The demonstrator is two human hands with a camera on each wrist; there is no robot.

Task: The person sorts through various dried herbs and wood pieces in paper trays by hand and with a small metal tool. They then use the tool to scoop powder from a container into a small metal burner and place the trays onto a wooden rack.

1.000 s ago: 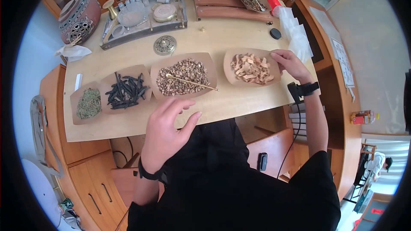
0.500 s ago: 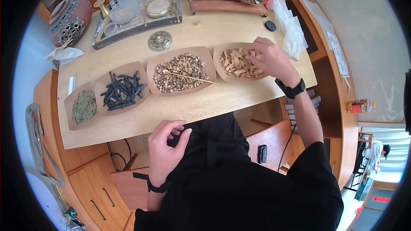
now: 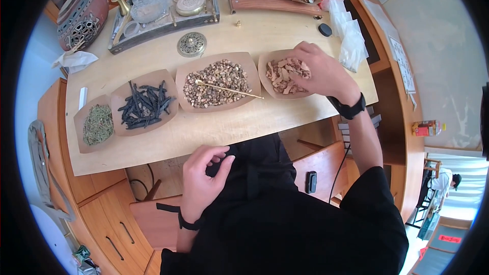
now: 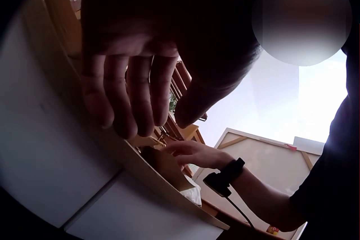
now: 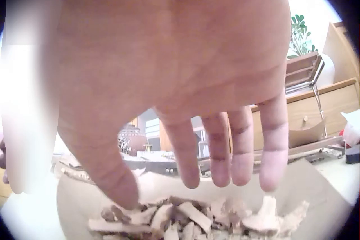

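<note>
My right hand (image 3: 328,76) hovers over the rightmost brown paper tray (image 3: 263,66), which holds pale, dried, curled slices (image 3: 285,74). In the right wrist view its straight fingers (image 5: 242,144) hang down close above the slices, the thumb apart from them and nothing between. My left hand (image 3: 204,173) is in front of the table's near edge, fingers loosely bent and holding nothing. Left of the slices, a tray of small brown chopped pieces (image 3: 214,79) has a thin gold spoon (image 3: 232,89) lying across it. Further left are trays of dark dried pods (image 3: 145,104) and green dried herb (image 3: 99,125).
Behind the trays lie a round pierced metal lid (image 3: 192,44) and a grey wooden tray (image 3: 163,33) with vials and a round tin. A reddish pot (image 3: 84,18) is at the back left. Wooden slats (image 3: 277,5), a black cap (image 3: 325,30) and clear plastic bags (image 3: 351,46) lie at the back right.
My right hand left the right rim of its tray and moved left over the slices, where it stays. My left hand drew back from the table's edge toward the body.
</note>
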